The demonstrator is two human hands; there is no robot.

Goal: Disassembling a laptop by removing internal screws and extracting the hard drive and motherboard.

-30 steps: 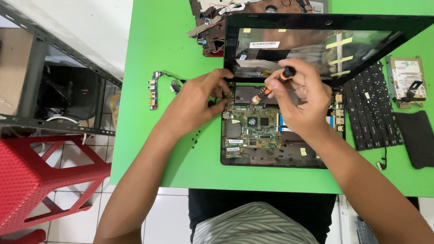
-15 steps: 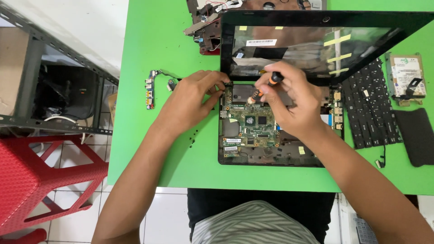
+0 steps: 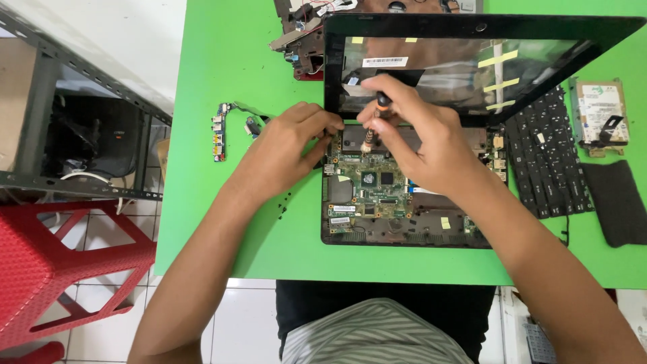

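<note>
An opened laptop lies on the green table [image 3: 222,61], its base [image 3: 404,232] stripped so the green circuit board [image 3: 371,182] shows, its screen [image 3: 472,61] tilted back. My right hand [image 3: 421,138] grips a small screwdriver [image 3: 373,131] with a black and orange handle, held nearly upright, its tip on the board's upper left area near the hinge. My left hand [image 3: 286,148] rests on the laptop's upper left corner, fingertips touching the base edge beside the screwdriver.
A detached black keyboard [image 3: 546,158] lies right of the laptop, with a hard drive [image 3: 602,118] and a black pad [image 3: 617,202] beyond it. A small port board with cable [image 3: 219,131] lies left. Loose parts [image 3: 300,40] sit at the back. A red stool [image 3: 54,269] stands left.
My right hand has swung the screwdriver from slanted to nearly upright and shifted it left toward the hinge corner. My left hand has stayed on the laptop's corner.
</note>
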